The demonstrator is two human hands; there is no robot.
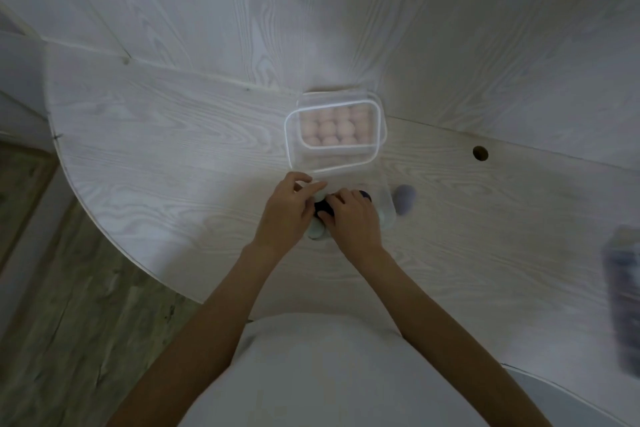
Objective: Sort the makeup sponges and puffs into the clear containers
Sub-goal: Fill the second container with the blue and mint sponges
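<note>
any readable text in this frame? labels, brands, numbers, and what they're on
None readable.
Clear container holding pink sponges: no label or print visible.
Blurred dark object at the right edge: too smeared to tell whether it carries any text.
Sponges under the left hand and right hand, and the purple sponge beside them: no markings visible.
Table: wood grain only.

clear containers (335,135): 2 visible | pink sponges (329,128): ~12, blurry | purple sponge (404,199): 1 loose | hands: 2
</note>
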